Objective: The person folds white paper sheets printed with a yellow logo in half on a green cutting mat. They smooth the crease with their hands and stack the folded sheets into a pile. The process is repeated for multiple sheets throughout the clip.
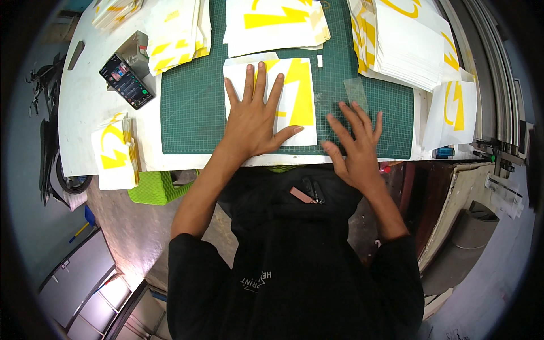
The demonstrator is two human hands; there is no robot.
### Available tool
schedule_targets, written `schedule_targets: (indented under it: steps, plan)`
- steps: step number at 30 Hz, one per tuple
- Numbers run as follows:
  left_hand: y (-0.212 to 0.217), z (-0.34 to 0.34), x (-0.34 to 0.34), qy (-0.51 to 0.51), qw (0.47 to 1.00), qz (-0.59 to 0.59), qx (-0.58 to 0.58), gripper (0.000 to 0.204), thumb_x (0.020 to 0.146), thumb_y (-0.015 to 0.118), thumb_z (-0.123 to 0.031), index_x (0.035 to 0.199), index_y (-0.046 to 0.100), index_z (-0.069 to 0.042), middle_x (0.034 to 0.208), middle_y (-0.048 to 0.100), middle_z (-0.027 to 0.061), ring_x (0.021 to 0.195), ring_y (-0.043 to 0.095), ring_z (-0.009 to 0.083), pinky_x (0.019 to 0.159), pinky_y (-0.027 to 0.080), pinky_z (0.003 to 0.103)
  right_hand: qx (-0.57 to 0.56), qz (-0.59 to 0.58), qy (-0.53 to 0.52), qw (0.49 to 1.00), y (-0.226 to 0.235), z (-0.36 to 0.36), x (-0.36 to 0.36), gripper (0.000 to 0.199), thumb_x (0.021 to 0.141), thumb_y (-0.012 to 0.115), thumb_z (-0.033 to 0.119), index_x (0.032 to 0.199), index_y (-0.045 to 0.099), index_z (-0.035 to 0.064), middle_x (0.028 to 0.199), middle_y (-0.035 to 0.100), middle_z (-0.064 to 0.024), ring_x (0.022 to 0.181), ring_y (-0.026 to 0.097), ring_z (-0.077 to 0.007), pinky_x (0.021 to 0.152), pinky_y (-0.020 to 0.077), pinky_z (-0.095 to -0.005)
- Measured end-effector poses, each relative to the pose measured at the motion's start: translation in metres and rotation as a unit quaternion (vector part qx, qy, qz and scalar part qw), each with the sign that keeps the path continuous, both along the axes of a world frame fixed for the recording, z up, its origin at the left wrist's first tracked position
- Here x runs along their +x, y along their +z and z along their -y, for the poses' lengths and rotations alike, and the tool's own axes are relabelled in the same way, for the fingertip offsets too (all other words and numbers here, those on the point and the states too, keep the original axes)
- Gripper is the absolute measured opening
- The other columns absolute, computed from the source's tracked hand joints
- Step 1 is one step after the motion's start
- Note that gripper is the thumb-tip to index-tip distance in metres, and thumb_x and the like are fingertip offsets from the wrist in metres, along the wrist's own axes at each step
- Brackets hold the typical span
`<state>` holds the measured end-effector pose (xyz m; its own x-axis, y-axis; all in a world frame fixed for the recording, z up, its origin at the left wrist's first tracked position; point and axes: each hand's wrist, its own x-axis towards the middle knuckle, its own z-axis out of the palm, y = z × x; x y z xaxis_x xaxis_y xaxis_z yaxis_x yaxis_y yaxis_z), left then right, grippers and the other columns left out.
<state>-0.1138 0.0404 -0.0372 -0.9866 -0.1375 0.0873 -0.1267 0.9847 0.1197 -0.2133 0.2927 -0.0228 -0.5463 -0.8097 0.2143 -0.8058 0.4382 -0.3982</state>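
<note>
On the gridded green mat (190, 113), flat white-and-yellow paper (300, 105) lies under the left hand (253, 122), splayed and ungripping; the right hand (358, 152), loosely spread, nears a clear plastic strip (355, 89).

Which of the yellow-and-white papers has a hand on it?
The paper at the front middle of the green mat: the person's left hand lies spread on it. No hand touches the other papers.
</note>
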Motion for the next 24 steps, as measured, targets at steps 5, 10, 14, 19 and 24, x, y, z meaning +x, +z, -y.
schedule_targets:
  steps: [5, 10, 14, 19, 24]
  plan:
    - [-0.007, 0.003, -0.003, -0.021, 1.000, 0.009, 0.016, 0.110, 0.091, 0.043, -0.086, 0.164, 0.032, -0.005, 0.172, 0.017, 0.0296, 0.160, 0.007, 0.0507, 0.118, -0.002, 0.080, -0.058, -0.011, -0.010, 0.998, 0.001, 0.009, -0.008, 0.034, 0.095, 0.073, 0.019, 0.127, 0.073, 0.0083, 0.142, 0.063, -0.0138, 0.141, 0.050, -0.0370, 0.122, 0.0095, -0.0735]
    - [0.001, -0.001, -0.007, -0.059, 0.998, 0.004, -0.016, 0.101, 0.094, 0.042, -0.082, 0.165, 0.035, -0.011, 0.171, 0.018, 0.0304, 0.159, 0.010, 0.0515, 0.117, 0.002, 0.081, -0.065, 0.000, -0.004, 0.998, -0.003, 0.014, -0.006, 0.030, 0.093, 0.073, 0.013, 0.122, 0.075, 0.0073, 0.137, 0.065, -0.0132, 0.138, 0.053, -0.0360, 0.123, 0.0114, -0.0721]
    - [-0.007, -0.001, -0.009, -0.056, 0.998, -0.001, 0.002, 0.101, 0.093, 0.040, -0.085, 0.166, 0.033, -0.017, 0.173, 0.016, 0.0283, 0.161, 0.010, 0.0485, 0.118, 0.000, 0.080, -0.068, 0.012, -0.006, 0.998, -0.003, 0.016, -0.006, 0.030, 0.093, 0.073, 0.013, 0.123, 0.074, 0.0071, 0.137, 0.065, -0.0129, 0.138, 0.053, -0.0353, 0.123, 0.0121, -0.0714]
    - [-0.006, -0.002, -0.010, -0.060, 0.998, 0.009, 0.015, 0.107, 0.086, 0.041, -0.092, 0.167, 0.033, -0.021, 0.172, 0.017, 0.0277, 0.161, 0.010, 0.0483, 0.117, 0.001, 0.082, -0.074, 0.021, -0.001, 0.997, -0.002, 0.014, -0.006, 0.032, 0.093, 0.074, 0.013, 0.124, 0.073, 0.0080, 0.137, 0.065, -0.0122, 0.137, 0.053, -0.0350, 0.123, 0.0141, -0.0706]
    - [-0.006, -0.003, -0.012, -0.054, 0.998, 0.007, 0.006, 0.115, 0.080, 0.041, -0.097, 0.166, 0.033, -0.023, 0.173, 0.018, 0.0263, 0.160, 0.012, 0.0482, 0.117, 0.001, 0.082, -0.083, 0.011, 0.020, 0.996, -0.008, 0.023, -0.005, 0.034, 0.091, 0.077, 0.015, 0.124, 0.073, 0.0096, 0.134, 0.065, -0.0114, 0.136, 0.053, -0.0352, 0.122, 0.0170, -0.0706]
